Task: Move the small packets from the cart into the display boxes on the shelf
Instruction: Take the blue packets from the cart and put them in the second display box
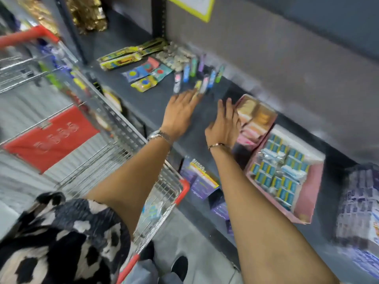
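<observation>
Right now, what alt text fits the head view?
Both hands reach over a dark shelf: the right hand touches a pink display box, the left hand lies flat near small upright packets. A wire cart stands left.

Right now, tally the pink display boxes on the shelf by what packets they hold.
Pink box with blue packets: 1
Pink box with tan and pink packets: 1
Total: 2 pink boxes on the shelf, the second touched by the right hand.
</observation>
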The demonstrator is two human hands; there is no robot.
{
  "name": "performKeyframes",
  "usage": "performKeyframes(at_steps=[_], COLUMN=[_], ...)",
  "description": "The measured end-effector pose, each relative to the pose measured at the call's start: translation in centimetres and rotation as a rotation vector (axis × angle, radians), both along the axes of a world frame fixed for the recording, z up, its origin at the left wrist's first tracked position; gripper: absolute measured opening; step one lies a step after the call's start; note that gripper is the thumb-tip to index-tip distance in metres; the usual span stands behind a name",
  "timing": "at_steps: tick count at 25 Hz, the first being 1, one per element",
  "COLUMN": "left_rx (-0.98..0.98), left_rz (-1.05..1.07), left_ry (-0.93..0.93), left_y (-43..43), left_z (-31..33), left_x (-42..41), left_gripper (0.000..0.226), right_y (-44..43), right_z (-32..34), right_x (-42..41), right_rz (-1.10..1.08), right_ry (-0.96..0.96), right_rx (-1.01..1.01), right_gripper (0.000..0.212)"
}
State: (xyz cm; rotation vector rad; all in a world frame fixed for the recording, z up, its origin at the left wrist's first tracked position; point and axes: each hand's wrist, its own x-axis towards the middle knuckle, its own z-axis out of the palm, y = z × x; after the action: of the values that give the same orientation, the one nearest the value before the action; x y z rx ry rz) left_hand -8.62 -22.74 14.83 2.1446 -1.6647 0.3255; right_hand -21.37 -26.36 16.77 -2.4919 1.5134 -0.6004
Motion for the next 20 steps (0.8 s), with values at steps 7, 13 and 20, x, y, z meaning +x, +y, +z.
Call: performKeyframes(at_steps=[7,13,20], left_rx=[0.143,0.663,0.914], left_rz=[0.533,0.507,0.225], left_ry=[0.236,0.507,0.574], left_y=[16.6,22.6,23.8], left_z=[-11.0,-26.2,-34.6], left_x=[8.4,5.5,3.2], left_gripper=[0.048,0.049,0.06], right_y=[11.1,16.3,17.4], right_z=[-10.1,-24.6,-35.0], right_x=[9.5,9.7,6.5], right_rz=[0.476,0.706,0.396], right_ry=[0.102,0.607,0.945], right_rx=[-0.121,0.304,0.994], right_gripper=[0.054,0.055,0.044])
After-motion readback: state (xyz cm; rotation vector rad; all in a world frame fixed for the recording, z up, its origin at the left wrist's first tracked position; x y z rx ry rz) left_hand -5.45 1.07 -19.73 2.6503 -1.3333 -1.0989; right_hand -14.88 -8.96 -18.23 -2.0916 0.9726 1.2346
